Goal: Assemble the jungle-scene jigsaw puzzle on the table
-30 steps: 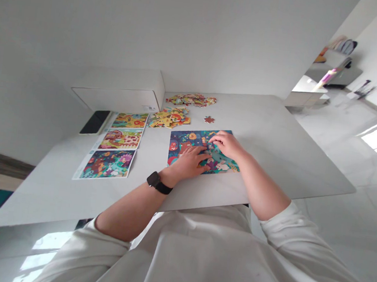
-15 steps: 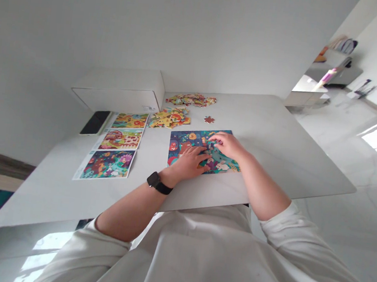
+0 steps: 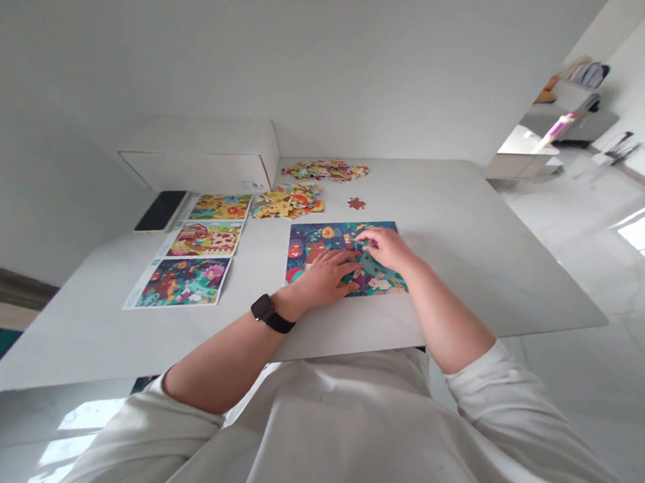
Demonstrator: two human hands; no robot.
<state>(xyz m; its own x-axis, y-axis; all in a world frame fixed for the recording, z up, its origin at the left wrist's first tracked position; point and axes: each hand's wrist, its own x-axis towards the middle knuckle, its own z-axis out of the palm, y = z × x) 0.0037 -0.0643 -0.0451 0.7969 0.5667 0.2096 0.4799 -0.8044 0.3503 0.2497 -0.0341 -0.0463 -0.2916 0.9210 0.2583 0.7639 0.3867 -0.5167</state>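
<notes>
A dark, colourful jigsaw puzzle (image 3: pixel 379 281) lies flat on the white table (image 3: pixel 467 287) in front of me. My left hand (image 3: pixel 327 277), below a black watch, rests on the puzzle's middle with its fingers spread. From the right, my right hand (image 3: pixel 382 248) reaches over the upper part, its fingertips pressed together at the surface. Whatever is between them is too small to name. Beyond the puzzle, a single reddish-brown piece (image 3: pixel 356 203) sits apart. Yellow-orange pieces (image 3: pixel 289 201) are heaped behind its left corner, and a red-and-yellow pile (image 3: pixel 327 169) lies farther back.
Left of the puzzle lie three printed picture cards, the nearest one dark (image 3: pixel 183 284), with a farm card (image 3: pixel 204 238) behind it. A phone (image 3: pixel 160 211) is beside them. At the back left, a white box (image 3: pixel 197 171) stands near the wall.
The view has shifted very slightly. Both hands stay almost in place, with a small movement of my fingers over the puzzle.
</notes>
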